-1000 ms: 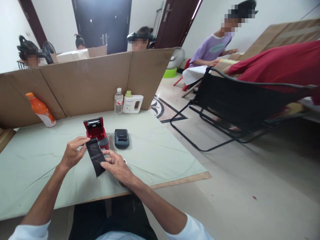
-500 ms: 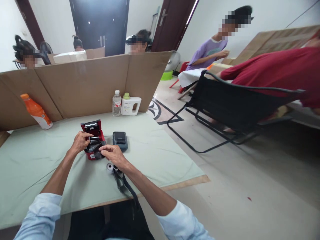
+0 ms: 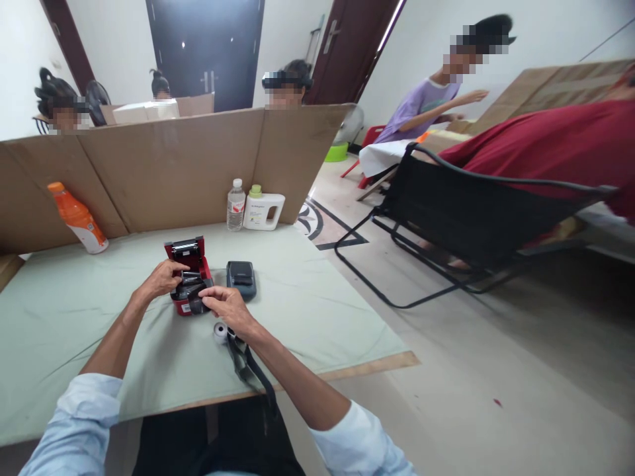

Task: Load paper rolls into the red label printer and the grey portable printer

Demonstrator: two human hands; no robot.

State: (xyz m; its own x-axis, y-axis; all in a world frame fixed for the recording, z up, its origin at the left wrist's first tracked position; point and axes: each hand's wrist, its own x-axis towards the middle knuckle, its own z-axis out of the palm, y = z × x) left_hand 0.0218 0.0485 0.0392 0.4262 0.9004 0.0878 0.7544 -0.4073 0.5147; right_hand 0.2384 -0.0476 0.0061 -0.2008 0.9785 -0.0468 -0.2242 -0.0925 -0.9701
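Observation:
A small red-and-black printer, probably for labels, stands on the table with its lid raised. My left hand is closed at the printer's left side, its index finger reaching over the dark roll inside. Between the thumb and fingertips of my right hand is the loose end of a dark, shiny ribbon, hanging over the printer's front. Below my right wrist lie a small white-ended roll and a crumpled dark strip trailing over the table edge. The left fingertips are partly hidden.
A dark grey handheld device lies right of the printer. An orange bottle, a clear bottle and a white jug stand by the cardboard partition. A black folding chair is at right; several people sit around.
The ribbon end in my right hand has shifted slightly and now hangs more rounded over the printer's front. My left hand stays at the printer. The whole view has moved a little.

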